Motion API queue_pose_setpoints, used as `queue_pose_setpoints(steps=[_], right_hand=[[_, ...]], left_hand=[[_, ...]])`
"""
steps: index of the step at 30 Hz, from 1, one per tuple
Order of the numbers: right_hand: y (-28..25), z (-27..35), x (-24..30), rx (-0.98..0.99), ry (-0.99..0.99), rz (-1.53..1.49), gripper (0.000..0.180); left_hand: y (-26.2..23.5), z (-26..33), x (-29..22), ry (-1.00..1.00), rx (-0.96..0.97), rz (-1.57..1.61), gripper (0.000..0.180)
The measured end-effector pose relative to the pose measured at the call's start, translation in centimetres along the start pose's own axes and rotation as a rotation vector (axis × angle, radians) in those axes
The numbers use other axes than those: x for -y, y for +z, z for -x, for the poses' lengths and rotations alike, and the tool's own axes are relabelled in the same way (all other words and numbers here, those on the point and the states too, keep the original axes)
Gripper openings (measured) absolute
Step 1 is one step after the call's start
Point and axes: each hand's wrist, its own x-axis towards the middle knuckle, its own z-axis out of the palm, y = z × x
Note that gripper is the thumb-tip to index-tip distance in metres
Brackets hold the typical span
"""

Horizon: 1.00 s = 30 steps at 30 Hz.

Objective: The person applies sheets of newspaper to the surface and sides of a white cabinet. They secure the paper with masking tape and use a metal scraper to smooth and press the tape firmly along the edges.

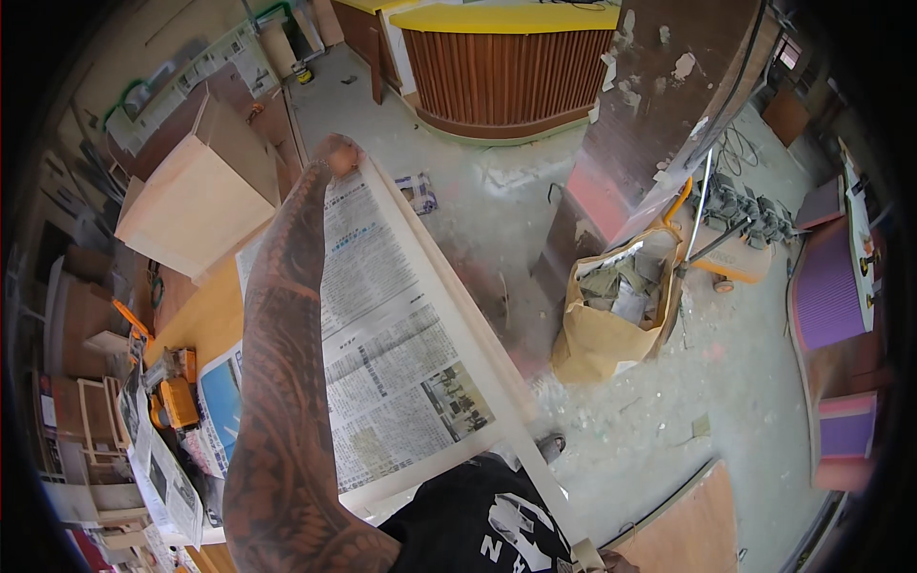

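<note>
My tattooed left arm reaches forward over a newspaper [382, 315] spread on a long pale board [449, 258]. At the far end my left hand [340, 156] is closed on the newspaper's edge, with its fingers partly hidden. My right hand [619, 563] barely shows at the bottom edge, seemingly closed beside a small pale piece [586, 554] at the board's near corner. What it grips I cannot make out. To the left of my arm lie an orange-and-black power tool [177, 399] and more printed sheets [167, 482].
A pale wooden box [196, 205] stands left of the board. On the floor to the right is a brown paper bag [602, 344] of scraps beside an orange machine [735, 260]. A curved slatted counter [506, 81] stands ahead. A wooden panel [683, 525] lies near right.
</note>
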Motion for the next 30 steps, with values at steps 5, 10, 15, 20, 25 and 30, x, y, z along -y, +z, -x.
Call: queue_pose_setpoints(steps=[5,10,15,20,25,30], right_hand=[[-0.1,-0.2,0.4,-0.057,0.001,0.015,0.019],[0.1,-0.5,1.4,-0.076,-0.01,0.073,0.019],[0.3,-1.0,2.2,-0.109,0.018,0.133,0.018],[0.2,-1.5,1.7,-0.106,0.009,0.098,0.016],[-0.1,-1.7,0.6,-0.099,0.007,0.137,0.013],[-0.4,-2.2,-0.5,-0.057,0.093,0.198,0.013]], left_hand=[[-0.6,0.6,-1.1,-0.097,0.012,0.09,0.021],[-0.9,1.1,-2.0,-0.09,0.012,0.083,0.02],[-0.5,0.7,-1.9,-0.129,-0.01,0.096,0.02],[0.0,0.5,-2.0,-0.071,-0.029,-0.066,0.022],[-0.2,1.0,-2.4,-0.091,-0.023,-0.016,0.021],[-0.4,1.1,-2.7,-0.106,0.023,0.031,0.02]])
